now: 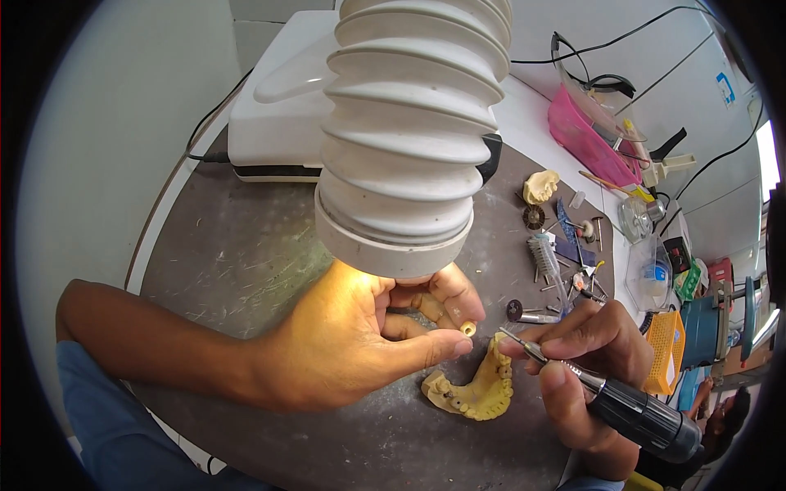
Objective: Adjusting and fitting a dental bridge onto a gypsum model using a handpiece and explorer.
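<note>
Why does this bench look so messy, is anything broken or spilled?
Nothing looks broken or spilled. The dark work mat is scratched and dusty, and burs and small tools lie scattered loose to the right. The yellow dental model sits intact below the hands.

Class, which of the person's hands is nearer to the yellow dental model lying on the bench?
Right. The right hand is just beside the yellow dental model; the left hand is above-left, slightly farther.

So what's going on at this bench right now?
A person sits at a scratched grey bench under a white ribbed suction hose. The left hand pinches a small tooth-shaped piece in its fingertips, while the right hand holds a rotary handpiece, its tip near that piece. A yellow dental cast lies below.
</note>
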The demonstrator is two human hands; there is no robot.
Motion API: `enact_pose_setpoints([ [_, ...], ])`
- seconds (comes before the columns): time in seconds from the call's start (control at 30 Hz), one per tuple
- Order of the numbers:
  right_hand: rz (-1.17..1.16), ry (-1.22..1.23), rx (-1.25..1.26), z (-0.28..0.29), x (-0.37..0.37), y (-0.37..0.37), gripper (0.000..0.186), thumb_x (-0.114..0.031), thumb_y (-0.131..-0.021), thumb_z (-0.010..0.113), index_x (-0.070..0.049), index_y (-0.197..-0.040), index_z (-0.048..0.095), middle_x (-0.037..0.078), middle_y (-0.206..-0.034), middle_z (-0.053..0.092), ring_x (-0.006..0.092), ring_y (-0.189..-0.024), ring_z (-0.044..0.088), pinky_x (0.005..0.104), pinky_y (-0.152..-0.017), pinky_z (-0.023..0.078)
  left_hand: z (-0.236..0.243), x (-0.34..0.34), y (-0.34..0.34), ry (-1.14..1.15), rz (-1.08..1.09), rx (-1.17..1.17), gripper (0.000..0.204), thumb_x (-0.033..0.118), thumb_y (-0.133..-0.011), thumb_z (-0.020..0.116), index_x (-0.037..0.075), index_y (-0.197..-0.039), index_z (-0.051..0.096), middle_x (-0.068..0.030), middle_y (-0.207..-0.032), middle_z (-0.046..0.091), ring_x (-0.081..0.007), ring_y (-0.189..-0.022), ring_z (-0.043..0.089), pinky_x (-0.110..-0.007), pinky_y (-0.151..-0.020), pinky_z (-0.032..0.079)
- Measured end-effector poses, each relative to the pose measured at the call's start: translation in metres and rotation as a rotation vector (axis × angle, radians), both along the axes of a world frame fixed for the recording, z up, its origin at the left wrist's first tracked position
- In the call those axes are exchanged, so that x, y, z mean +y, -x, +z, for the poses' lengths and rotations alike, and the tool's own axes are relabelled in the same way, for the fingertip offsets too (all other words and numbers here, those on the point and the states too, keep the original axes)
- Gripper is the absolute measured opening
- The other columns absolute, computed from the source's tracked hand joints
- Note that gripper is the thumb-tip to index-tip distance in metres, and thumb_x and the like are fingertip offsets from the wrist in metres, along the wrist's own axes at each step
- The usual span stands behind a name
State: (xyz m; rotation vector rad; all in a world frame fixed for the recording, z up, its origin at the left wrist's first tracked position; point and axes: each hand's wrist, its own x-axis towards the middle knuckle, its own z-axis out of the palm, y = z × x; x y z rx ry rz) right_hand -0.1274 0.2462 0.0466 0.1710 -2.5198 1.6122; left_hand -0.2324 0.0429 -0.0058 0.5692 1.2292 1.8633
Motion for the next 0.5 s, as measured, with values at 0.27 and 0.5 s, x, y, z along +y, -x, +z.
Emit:
enact_pose_setpoints([
  [0.27, 0.074, -0.02, -0.02, -0.0003, 0.0037, 0.0051, 0.022, -0.015, -0.093, 0.063, 0.001, -0.098, 0.048, 0.015, -0.084, 0.059, 0.023, -0.086, 0.07, 0.0339, -0.08, 0.056, -0.0018, 0.0, 0.0027, -0.015, -0.016, 0.042, 0.018, -0.004, -0.092, 0.065, -0.003, -0.109, 0.06, -0.0083, -0.11, 0.058, -0.0112, -0.103, 0.059, -0.023, -0.09, 0.054],
  [0.5, 0.077, -0.038, 0.005, -0.0036, 0.002, 0.0051, 0.023, -0.015, -0.093, 0.063, 0.0, -0.098, 0.048, 0.015, -0.085, 0.06, 0.0232, -0.087, 0.07, 0.0332, -0.079, 0.056, -0.004, 0.0004, 0.0029, 0.001, -0.019, 0.055, 0.021, -0.002, -0.094, 0.064, -0.003, -0.114, 0.06, -0.0091, -0.112, 0.058, -0.012, -0.104, 0.059, -0.024, -0.09, 0.054],
])
